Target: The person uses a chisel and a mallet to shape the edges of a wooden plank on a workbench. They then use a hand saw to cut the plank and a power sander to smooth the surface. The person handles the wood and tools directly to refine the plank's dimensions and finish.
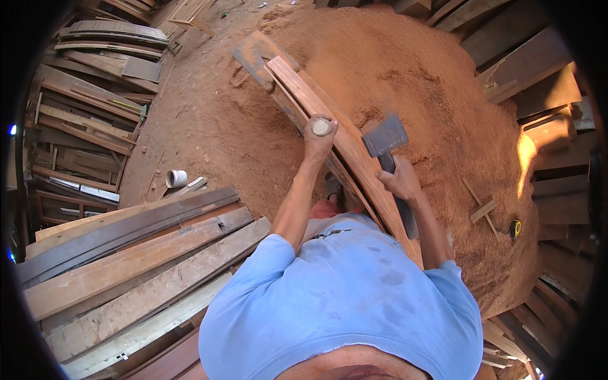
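Reddish wood makes up the plank (367, 180), which lies along worn timber (253, 66) that juts past its far end. Over the plank, the left hand (318, 144) is fisted round a round-ended handle (321, 127) (its lower end is hidden); on the plank's right, the right hand (401, 180) clenches a flat-headed tool (386, 136) by its shaft. A swing straying off that small pale end could, I judge, strike the knuckles, and a poorly braced plank could skid
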A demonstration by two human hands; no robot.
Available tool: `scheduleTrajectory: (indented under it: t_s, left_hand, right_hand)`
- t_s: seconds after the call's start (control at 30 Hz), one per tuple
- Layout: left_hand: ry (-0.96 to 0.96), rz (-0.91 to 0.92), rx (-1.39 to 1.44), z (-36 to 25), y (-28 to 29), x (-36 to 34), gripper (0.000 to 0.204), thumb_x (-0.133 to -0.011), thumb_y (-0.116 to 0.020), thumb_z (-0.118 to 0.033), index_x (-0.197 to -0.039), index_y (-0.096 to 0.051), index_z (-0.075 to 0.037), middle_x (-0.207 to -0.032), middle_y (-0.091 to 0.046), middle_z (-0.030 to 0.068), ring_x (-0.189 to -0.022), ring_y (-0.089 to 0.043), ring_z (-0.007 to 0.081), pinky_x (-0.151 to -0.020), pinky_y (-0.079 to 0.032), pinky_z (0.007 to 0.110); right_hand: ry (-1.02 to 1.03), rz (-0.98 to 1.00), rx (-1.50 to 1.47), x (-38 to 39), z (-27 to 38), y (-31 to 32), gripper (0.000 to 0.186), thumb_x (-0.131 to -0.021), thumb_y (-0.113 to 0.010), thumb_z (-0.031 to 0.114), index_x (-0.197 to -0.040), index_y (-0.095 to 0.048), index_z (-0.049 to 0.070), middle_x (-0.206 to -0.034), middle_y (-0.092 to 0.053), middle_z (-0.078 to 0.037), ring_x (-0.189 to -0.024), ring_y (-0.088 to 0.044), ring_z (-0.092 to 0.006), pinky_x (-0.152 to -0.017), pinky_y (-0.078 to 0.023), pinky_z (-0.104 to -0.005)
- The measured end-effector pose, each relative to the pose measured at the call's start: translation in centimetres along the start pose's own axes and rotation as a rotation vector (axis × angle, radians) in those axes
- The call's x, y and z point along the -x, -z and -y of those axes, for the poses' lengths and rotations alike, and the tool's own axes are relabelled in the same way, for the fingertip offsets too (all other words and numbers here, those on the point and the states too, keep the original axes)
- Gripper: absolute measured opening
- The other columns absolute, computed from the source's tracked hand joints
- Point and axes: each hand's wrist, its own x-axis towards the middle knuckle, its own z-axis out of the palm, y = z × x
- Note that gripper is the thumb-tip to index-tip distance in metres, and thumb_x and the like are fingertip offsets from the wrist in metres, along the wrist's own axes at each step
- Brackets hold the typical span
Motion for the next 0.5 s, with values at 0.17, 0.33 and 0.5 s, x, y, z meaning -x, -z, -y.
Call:
scheduleTrajectory:
  t_s: [0.17, 0.33, 0.5]
  left_hand:
    - [-0.072, 0.037, -0.118, -0.8, 0.0, 1.1, 0.021, -0.092, -0.076, -0.018, -0.098, -0.061, -0.005, -0.092, -0.063, 0.0005, -0.083, -0.06, 0.0116, -0.075, -0.051, 0.028]
    - [0.143, -0.23, 0.212, 1.7, 0.7, -5.6, 0.017, -0.091, -0.076, -0.011, -0.095, -0.06, -0.007, -0.083, -0.06, -0.0001, -0.067, -0.059, 0.0102, -0.057, -0.05, 0.025]
    - [0.34, -0.157, 0.301, 2.3, 1.6, -6.9, 0.023, -0.091, -0.077, -0.012, -0.091, -0.055, -0.007, -0.08, -0.061, -0.0002, -0.065, -0.057, 0.0102, -0.056, -0.048, 0.027]
  right_hand:
    - [-0.207, 0.007, -0.005, 2.1, -5.4, -0.9, 0.028, -0.08, -0.074, 0.017, -0.096, -0.062, -0.004, -0.071, -0.06, -0.009, -0.061, -0.062, -0.0177, -0.058, -0.052, -0.0348]
    - [-0.125, -0.012, 0.339, 2.6, -8.1, -1.8, 0.045, -0.076, -0.072, 0.028, -0.105, -0.066, -0.006, -0.094, -0.069, -0.029, -0.093, -0.069, -0.0423, -0.083, -0.053, -0.0468]
    - [-0.137, -0.02, 0.348, 3.1, -8.7, -2.9, 0.047, -0.076, -0.071, 0.029, -0.109, -0.066, -0.004, -0.103, -0.068, -0.032, -0.102, -0.067, -0.045, -0.089, -0.052, -0.048]
